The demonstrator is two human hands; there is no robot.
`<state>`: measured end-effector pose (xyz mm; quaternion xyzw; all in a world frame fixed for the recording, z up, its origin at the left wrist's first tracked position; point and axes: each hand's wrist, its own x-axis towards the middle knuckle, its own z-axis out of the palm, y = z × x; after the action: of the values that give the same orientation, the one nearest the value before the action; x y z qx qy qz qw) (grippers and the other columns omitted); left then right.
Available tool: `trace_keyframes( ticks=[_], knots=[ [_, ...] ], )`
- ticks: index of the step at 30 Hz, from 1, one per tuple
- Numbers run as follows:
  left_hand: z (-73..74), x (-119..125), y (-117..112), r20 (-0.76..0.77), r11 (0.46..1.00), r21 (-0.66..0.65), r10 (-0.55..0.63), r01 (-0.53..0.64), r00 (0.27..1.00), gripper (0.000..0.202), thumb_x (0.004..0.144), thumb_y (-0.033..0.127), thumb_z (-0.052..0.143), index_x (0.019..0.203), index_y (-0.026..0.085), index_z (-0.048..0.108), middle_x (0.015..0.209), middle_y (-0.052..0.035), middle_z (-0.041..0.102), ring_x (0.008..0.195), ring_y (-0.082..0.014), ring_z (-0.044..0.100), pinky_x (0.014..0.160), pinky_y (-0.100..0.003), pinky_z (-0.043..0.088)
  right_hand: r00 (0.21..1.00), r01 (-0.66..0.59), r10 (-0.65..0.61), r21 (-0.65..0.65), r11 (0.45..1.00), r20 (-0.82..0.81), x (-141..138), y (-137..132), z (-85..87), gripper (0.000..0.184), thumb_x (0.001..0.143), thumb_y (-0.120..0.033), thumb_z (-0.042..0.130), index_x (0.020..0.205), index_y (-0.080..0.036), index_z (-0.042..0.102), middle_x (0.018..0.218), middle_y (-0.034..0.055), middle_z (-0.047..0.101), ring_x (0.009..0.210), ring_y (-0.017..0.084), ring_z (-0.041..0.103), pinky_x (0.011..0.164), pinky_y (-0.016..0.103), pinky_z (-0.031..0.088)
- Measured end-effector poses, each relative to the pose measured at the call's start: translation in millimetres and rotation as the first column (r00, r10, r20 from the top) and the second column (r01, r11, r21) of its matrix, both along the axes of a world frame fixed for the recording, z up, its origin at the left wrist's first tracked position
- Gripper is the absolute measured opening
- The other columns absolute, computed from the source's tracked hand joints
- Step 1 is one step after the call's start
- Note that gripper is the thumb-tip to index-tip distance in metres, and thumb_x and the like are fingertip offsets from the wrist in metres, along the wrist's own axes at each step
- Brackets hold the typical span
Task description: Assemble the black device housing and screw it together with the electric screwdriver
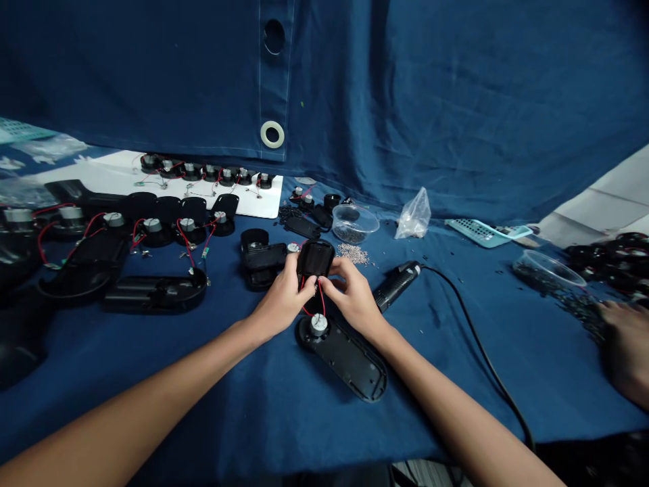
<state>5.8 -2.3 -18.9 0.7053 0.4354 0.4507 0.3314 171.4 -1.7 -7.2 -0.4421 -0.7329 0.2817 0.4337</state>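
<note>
A blue cloth backdrop hangs behind my counter, which is draped in the same blue. Black plastic housings with red leads crowd the left side, and more parts sit on a white sheet behind them. Ahead and to my right are a clear bowl of screws, a loose pile of screws and a corded electric screwdriver. Another person's hand rests at the far right.

Directly in front of me, my left hand and right hand pinch a small black case from either side, holding it just above an oval black base. Thin red wires hang from it toward a silver motor on the base — a sharp tug could rip them loose, and a careless sweep of my arm could scatter the screws.
</note>
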Motion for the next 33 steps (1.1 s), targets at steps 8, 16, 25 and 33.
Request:
trace_keyframes(
  ticks=[8, 16, 25, 33],
  knots=[
    [-0.8, 0.9, 0.1, 0.002, 1.0, 0.004, -0.01, 0.01, 1.0, 0.036, 0.09, 0.026, 0.047, 0.121, 0.013, 0.034, 0.114, -0.0151, 0.058, 0.104, -0.0239, 0.059, 0.087, -0.039, 0.049, 1.0, -0.008, 0.008, -0.01, 1.0, 0.003, -0.9, 0.2, 1.4, 0.015, 0.086, -0.027, 0.057, 0.099, -0.022, 0.053, 0.099, 0.0045, 0.058, 0.091, 0.016, 0.06, 0.078, 0.03, 0.052],
    [-1.8, -0.1, 0.0, 0.008, 0.999, -0.004, -0.049, 0.049, 0.999, 0.034, 0.093, 0.028, 0.042, 0.122, 0.013, 0.034, 0.118, -0.016, 0.056, 0.105, -0.0221, 0.059, 0.09, -0.037, 0.048, 0.999, -0.029, 0.029, -0.018, 0.999, 0.016, 3.4, 1.8, 4.1, 0.016, 0.087, -0.027, 0.056, 0.101, -0.023, 0.054, 0.102, 0.0047, 0.059, 0.094, 0.016, 0.06, 0.082, 0.033, 0.052],
    [0.7, -0.1, 0.4, 0.007, 0.999, -0.021, -0.033, 0.033, 0.999, 0.037, 0.091, 0.026, 0.043, 0.123, 0.012, 0.033, 0.116, -0.0167, 0.058, 0.102, -0.0231, 0.06, 0.089, -0.04, 0.049, 1.0, 0.0, 0.001, -0.015, 1.0, 0.015, 0.2, -2.2, 6.7, 0.014, 0.086, -0.026, 0.057, 0.099, -0.022, 0.054, 0.098, 0.0042, 0.059, 0.091, 0.016, 0.061, 0.081, 0.032, 0.052],
    [-0.5, 0.4, 1.4, 0.02, 0.999, -0.004, -0.037, 0.037, 0.999, 0.034, 0.091, 0.026, 0.043, 0.121, 0.014, 0.034, 0.115, -0.0157, 0.058, 0.106, -0.0235, 0.059, 0.092, -0.042, 0.049, 1.0, 0.025, -0.026, -0.046, 0.999, -0.009, -0.6, -3.7, 5.9, 0.015, 0.086, -0.028, 0.057, 0.1, -0.022, 0.055, 0.101, 0.0046, 0.061, 0.092, 0.016, 0.062, 0.082, 0.032, 0.053]
  ],
)
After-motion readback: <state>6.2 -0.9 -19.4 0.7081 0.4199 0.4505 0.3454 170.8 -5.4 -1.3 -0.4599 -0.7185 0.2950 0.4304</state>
